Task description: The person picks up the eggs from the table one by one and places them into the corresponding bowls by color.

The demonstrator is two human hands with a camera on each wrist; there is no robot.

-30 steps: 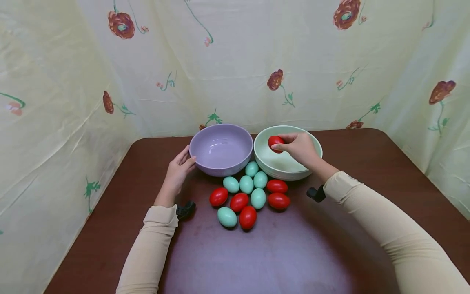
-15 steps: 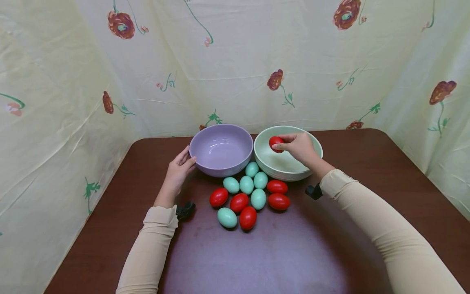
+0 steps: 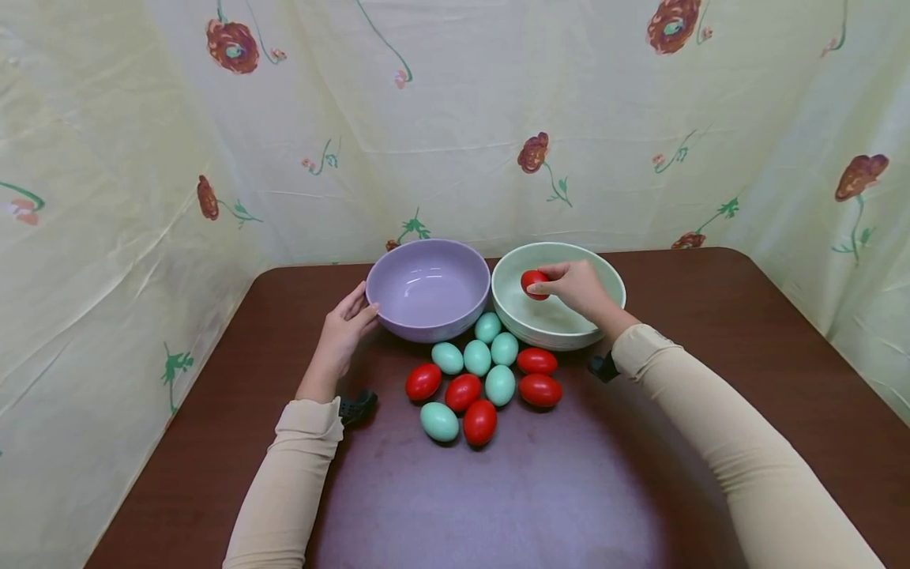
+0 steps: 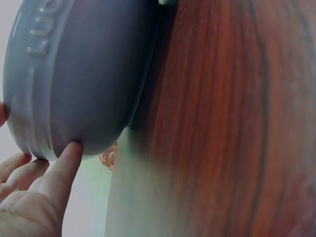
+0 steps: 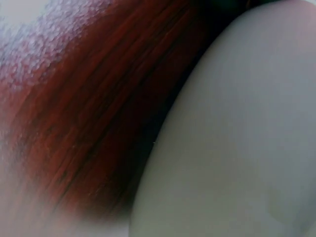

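In the head view my right hand pinches a red egg between thumb and fingers, within the outline of the pale green bowl. The right wrist view shows only that bowl's outer wall beside the wood; hand and egg are out of it. My left hand lies against the left side of the purple bowl. In the left wrist view, its extended fingers touch the bowl's outer wall, just below raised lettering.
In front of the bowls, several red eggs and mint-green eggs lie close together on the dark brown table. The two bowls stand side by side near the far edge. A flowered curtain hangs behind.
My right hand has lowered the red egg slightly at the green bowl, and the right forearm has shifted a little left. My left hand and the eggs on the table stay put.
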